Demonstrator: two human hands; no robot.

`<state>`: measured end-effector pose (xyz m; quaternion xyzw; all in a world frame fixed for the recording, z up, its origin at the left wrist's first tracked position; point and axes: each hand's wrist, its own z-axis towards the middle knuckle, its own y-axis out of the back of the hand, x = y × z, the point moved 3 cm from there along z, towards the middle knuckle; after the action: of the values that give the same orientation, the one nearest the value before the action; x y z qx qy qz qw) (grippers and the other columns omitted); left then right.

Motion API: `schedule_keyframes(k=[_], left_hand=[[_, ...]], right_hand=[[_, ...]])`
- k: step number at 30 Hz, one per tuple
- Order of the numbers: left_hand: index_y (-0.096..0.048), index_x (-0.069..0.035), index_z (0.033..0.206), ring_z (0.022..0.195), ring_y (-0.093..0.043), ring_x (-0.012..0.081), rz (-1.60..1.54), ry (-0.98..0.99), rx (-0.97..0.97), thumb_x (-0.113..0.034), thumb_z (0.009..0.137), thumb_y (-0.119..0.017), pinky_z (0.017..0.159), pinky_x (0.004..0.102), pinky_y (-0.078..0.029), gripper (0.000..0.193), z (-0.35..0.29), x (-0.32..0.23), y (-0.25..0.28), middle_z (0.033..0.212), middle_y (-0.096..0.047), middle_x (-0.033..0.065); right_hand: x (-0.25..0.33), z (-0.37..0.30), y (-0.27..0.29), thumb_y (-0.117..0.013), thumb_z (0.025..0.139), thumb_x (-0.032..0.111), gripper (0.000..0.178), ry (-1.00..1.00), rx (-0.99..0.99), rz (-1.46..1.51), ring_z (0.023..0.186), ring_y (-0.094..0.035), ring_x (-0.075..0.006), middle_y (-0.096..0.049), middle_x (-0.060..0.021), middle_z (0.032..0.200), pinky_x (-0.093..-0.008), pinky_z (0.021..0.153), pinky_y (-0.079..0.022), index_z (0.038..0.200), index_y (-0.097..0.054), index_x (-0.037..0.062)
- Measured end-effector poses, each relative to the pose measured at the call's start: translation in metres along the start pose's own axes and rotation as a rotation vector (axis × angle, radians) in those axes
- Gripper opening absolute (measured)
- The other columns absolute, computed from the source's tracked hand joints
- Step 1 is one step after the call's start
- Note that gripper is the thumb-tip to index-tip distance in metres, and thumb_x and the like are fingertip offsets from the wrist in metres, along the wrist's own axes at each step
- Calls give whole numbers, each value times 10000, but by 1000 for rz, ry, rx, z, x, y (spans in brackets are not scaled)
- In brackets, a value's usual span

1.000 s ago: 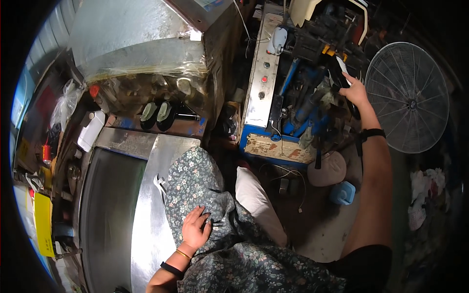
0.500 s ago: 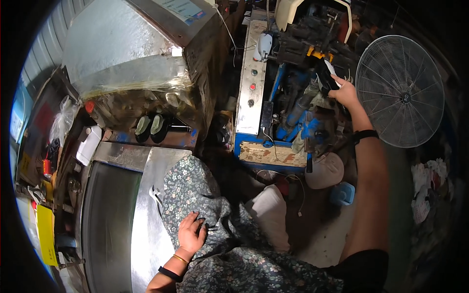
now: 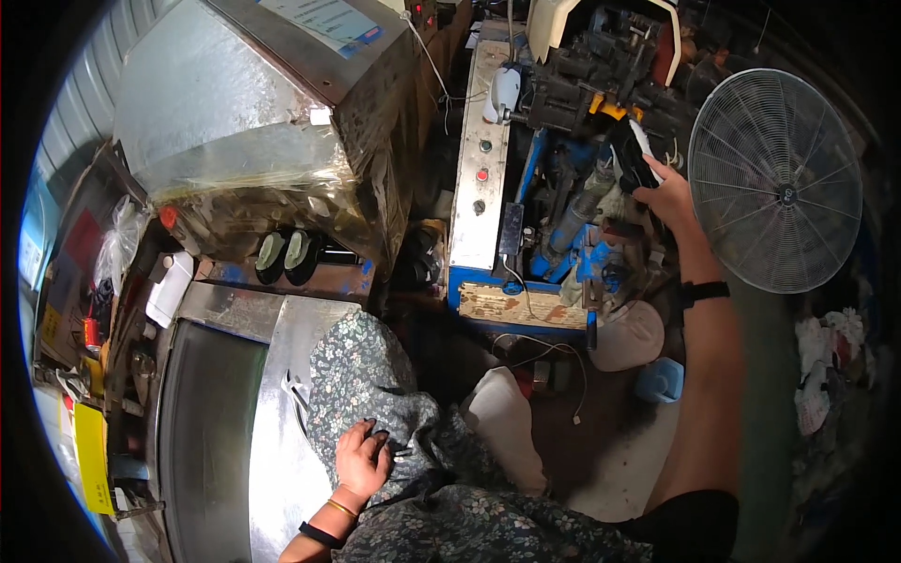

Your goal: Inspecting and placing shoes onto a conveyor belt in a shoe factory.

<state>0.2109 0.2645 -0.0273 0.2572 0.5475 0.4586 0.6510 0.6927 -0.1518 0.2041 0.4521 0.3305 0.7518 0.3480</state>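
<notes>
Left hand (image 3: 361, 460) at lower centre of the frame, fingers curled down and pressed onto a floral-patterned fabric (image 3: 361, 394) draped over the edge of a stainless-steel desk (image 3: 272, 413); dark band and thin bracelet at the wrist. Right hand (image 3: 668, 199) at upper right, arm fully extended, black wristband (image 3: 704, 291) on the forearm, fingers closed around a dark shoe piece with a white edge (image 3: 640, 155) held against the black head of a blue-framed machine (image 3: 572, 103). Hands well apart, one low and left of centre, the other high and right. Vertical grey control panel (image 3: 481, 169) with red and dark buttons on the left side of the machine. Large round wire-guard fan (image 3: 774, 183) just right of the right hand. Foil-wrapped metal housing (image 3: 253, 122) in the upper left, clear plastic film hanging across its front, two dark oval shoe soles (image 3: 286, 256) on the ledge beneath. White plastic container (image 3: 169, 286) at the left edge of the desk, yellow object (image 3: 91, 455) at lower left. White sack (image 3: 505, 422) on the floor at centre, pale round lid-like object (image 3: 631, 336) and small blue tub (image 3: 663, 380) near the machine base. Heap of rags (image 3: 826, 361) at the right edge.
</notes>
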Motion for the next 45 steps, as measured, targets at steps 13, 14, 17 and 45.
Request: schedule_keyframes(k=[13,14,17,45], left_hand=[[-708,-63,920,1112,-539,346,57,16,37,-148,734,-699,950,451,-417,205,7,-12,1,1155,-598,147],[-708,-63,920,1112,-539,346,57,10,41,-148,734,-699,950,451,-417,205,5,-14,-1,1155,-598,147],[-712,-71,935,1119,-527,344,67,21,27,-159,747,-691,962,451,-410,209,1,-9,-3,1157,-590,150],[-694,-69,941,1070,-538,353,11,32,96,-134,747,-665,909,436,-412,206,3,5,-3,1131,-593,160]], right_hand=[[42,2,-12,-760,682,363,763,-40,213,-430,1154,-570,-361,-470,-255,1375,-401,976,-464,1400,-508,296],[40,-7,-23,-744,709,412,775,-62,121,-426,1147,-569,-383,-435,-279,1400,-414,982,-461,1426,-476,290],[70,-44,-52,-665,799,490,779,-80,41,-632,1158,-510,-493,-306,-282,1479,-491,976,-453,1488,-347,316],[72,36,-69,-591,888,381,456,241,-396,-612,1070,-545,-407,-536,-228,1217,-481,890,-466,1237,-543,92]])
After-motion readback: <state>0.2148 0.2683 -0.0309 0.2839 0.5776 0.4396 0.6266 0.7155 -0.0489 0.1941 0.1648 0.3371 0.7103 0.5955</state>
